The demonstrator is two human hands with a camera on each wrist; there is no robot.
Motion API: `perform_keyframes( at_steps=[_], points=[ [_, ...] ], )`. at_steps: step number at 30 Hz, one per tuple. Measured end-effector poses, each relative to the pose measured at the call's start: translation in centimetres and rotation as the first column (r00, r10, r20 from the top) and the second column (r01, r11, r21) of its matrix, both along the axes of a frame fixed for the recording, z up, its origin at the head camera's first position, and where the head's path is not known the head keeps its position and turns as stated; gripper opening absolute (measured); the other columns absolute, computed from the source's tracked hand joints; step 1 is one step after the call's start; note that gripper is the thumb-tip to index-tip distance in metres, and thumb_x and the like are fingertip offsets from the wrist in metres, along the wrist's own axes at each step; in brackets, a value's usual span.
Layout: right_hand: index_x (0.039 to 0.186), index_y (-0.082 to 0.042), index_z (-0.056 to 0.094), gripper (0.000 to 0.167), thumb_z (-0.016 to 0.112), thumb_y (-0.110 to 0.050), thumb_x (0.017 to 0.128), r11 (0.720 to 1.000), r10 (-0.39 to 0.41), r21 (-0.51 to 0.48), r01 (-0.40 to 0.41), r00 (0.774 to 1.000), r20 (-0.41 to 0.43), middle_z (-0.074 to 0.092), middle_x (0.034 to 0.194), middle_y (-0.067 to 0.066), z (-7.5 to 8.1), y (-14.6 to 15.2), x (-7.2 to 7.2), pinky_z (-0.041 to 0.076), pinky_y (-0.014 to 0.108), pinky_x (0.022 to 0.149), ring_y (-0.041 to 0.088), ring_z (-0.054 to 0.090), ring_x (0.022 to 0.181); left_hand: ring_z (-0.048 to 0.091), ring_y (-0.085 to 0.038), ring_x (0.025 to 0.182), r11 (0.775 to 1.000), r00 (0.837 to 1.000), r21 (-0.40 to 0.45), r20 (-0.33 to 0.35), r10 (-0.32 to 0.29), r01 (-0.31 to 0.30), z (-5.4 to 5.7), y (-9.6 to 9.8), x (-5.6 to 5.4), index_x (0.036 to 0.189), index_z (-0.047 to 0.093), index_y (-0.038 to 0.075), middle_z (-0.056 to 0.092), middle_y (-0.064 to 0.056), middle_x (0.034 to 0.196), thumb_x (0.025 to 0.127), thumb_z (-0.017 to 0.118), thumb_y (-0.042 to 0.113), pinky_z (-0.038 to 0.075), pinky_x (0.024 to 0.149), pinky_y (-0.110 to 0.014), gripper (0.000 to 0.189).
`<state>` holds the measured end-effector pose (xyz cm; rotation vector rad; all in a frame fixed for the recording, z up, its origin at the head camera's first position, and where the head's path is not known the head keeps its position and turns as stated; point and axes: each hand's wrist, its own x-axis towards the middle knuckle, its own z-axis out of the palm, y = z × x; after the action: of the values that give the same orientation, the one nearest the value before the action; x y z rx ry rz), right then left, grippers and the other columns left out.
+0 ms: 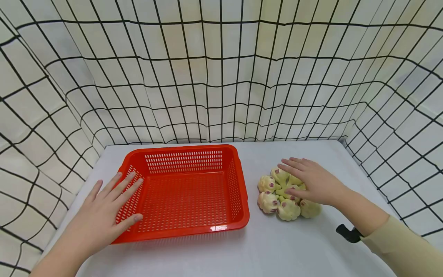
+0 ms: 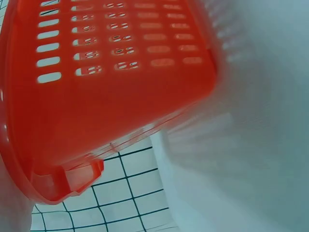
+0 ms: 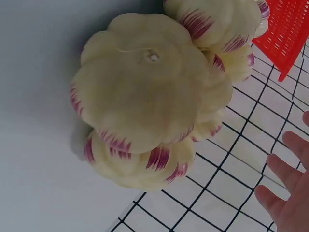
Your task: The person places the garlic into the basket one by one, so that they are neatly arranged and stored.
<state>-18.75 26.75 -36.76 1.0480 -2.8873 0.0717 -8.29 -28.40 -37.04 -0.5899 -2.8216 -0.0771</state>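
Observation:
A red plastic basket (image 1: 183,196) with slotted walls stands on the white table, left of centre. My left hand (image 1: 100,217) lies over its left side with straight, spread fingers; whether it touches the rim cannot be told. The basket's wall (image 2: 120,96) fills much of the left wrist view. To the right, several garlic bulbs (image 1: 288,209), cream with purple streaks, lie clustered with their stems inward. Above them is my right hand (image 1: 313,182), fingers extended, partly hiding the far bulbs. In the right wrist view, those fingers are apart from the nearest garlic bulb (image 3: 140,87).
A white tabletop (image 1: 277,246) carries the basket and garlic. Black netting (image 1: 221,73) over pale cloth walls encloses the back and both sides. A black band (image 1: 348,233) sits at the right wrist, beside a beige sleeve (image 1: 401,246).

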Motion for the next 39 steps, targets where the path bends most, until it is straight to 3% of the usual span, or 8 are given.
perform_keyframes(
  at_steps=[5,16,28,39],
  points=[
    [0.151,-0.025,0.044,0.072,0.056,-0.064,0.091,1.0,0.009,0.02,-0.01,0.998,0.064,0.045,0.153,0.003,0.0,-1.0,-0.6,0.034,0.057,0.111,0.031,0.039,0.141,0.017,-0.037,0.148,1.0,1.0,0.014,0.018,-0.011,0.011,-0.6,-0.1,0.6,0.159,0.025,0.022,0.03,-0.01,0.16,0.086,0.067,0.057,-0.016,0.118,-0.045,0.091],
    [0.138,-0.022,0.061,0.053,0.069,-0.046,0.091,0.998,0.04,0.042,-0.047,0.987,0.153,0.059,0.138,0.003,0.2,-2.7,-2.6,0.039,0.055,0.107,0.03,0.05,0.132,0.022,-0.037,0.147,0.999,0.999,0.032,0.043,-0.018,0.017,-1.5,-0.1,1.2,0.158,0.028,0.021,0.029,-0.009,0.161,0.085,0.067,0.058,-0.016,0.119,-0.041,0.091],
    [0.127,-0.025,0.068,0.043,0.071,-0.045,0.089,0.986,0.107,0.1,-0.131,0.97,0.219,0.068,0.122,-0.007,-0.5,-4.3,-5.4,0.044,0.05,0.103,0.022,0.06,0.119,0.026,-0.039,0.144,0.999,0.997,0.037,0.081,0.001,-0.004,-2.0,0.2,1.3,0.157,0.032,0.021,0.038,-0.014,0.156,0.087,0.066,0.059,-0.017,0.118,-0.036,0.086],
    [0.124,-0.028,0.071,0.041,0.076,-0.041,0.086,0.984,0.09,0.117,-0.132,0.944,0.316,0.069,0.118,-0.013,-1.4,-5.2,-6.1,0.041,0.048,0.106,0.018,0.061,0.117,0.028,-0.039,0.143,0.999,0.993,0.035,0.119,0.022,-0.026,-1.8,0.5,1.2,0.156,0.034,0.022,0.036,-0.01,0.157,0.086,0.064,0.062,-0.019,0.116,-0.032,0.086]
  ],
)
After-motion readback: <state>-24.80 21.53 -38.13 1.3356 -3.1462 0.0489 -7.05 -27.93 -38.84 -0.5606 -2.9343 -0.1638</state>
